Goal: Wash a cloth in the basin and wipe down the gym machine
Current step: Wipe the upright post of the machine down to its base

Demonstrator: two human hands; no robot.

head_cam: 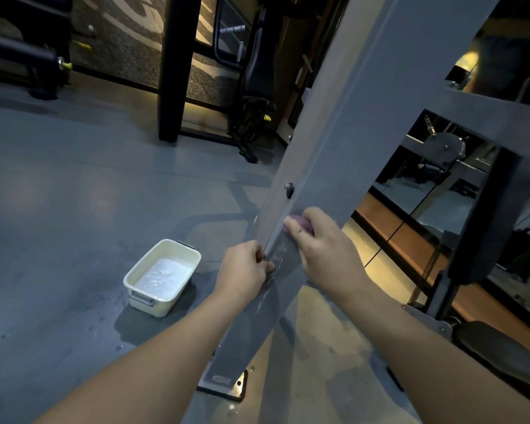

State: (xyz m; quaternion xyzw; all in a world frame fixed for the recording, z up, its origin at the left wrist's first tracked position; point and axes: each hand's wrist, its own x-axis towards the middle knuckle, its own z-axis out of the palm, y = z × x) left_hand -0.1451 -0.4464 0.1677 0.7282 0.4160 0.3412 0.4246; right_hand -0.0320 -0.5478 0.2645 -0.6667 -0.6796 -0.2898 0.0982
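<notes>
A grey slanted metal post of the gym machine (346, 123) runs from the top right down to a bolted foot plate near the bottom middle. My right hand (322, 243) grips a small purple cloth (300, 223) and holds it against the face of the post. Only a bit of the cloth shows above my fingers. My left hand (242, 272) holds the post's left edge just below, with the thumb on the front face, where wet streaks show. A cream rectangular basin (141, 281) with soapy water stands on the floor to the left of the post.
The grey floor (58, 209) spreads out to the left, with wet drops near the basin. Black gym equipment stands at the back and top left. To the right are a pulley, a spring and a dark padded seat (496, 353) of the machine.
</notes>
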